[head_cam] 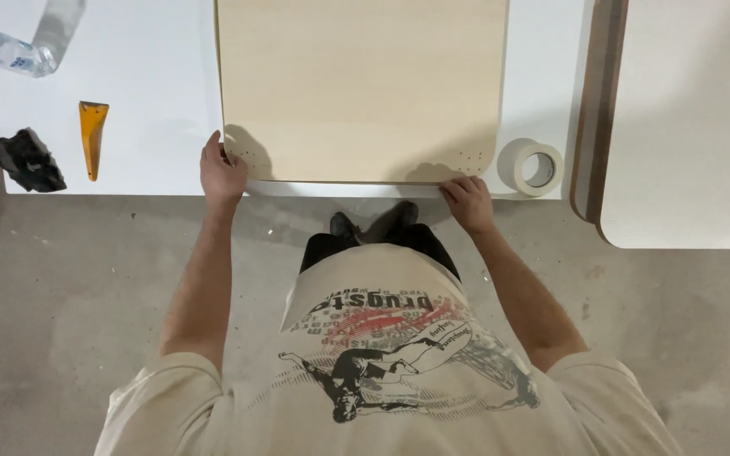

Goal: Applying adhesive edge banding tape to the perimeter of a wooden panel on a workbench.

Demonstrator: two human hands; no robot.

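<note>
Wooden board (pixel 362 84), left hand (pixel 221 173), right hand (pixel 469 203) gripping near corners, tape roll (pixel 537 167) beside

1. The panel (pixel 362 84) lies flat on the table (pixel 154 76), its near edge just back from the table's near edge.
2. Left hand (pixel 221 173) sits at the panel's near-left corner, touching it, right at the table's near edge.
3. Right hand (pixel 469 203) meets the panel's near edge by its near-right corner.
4. The tape roll (pixel 532 166) lies on the table just right of that corner, near the table's near-right corner.
5. Left of the panel, well apart, the scraper (pixel 92 135) lies on the table.
6. The rag (pixel 29 160) sits at the table's near-left corner, left of the scraper.
7. The bottle (pixel 6 51) lies at the far-left.
8. A second board (pixel 686 127) stands right of the table, apart from it.
</note>
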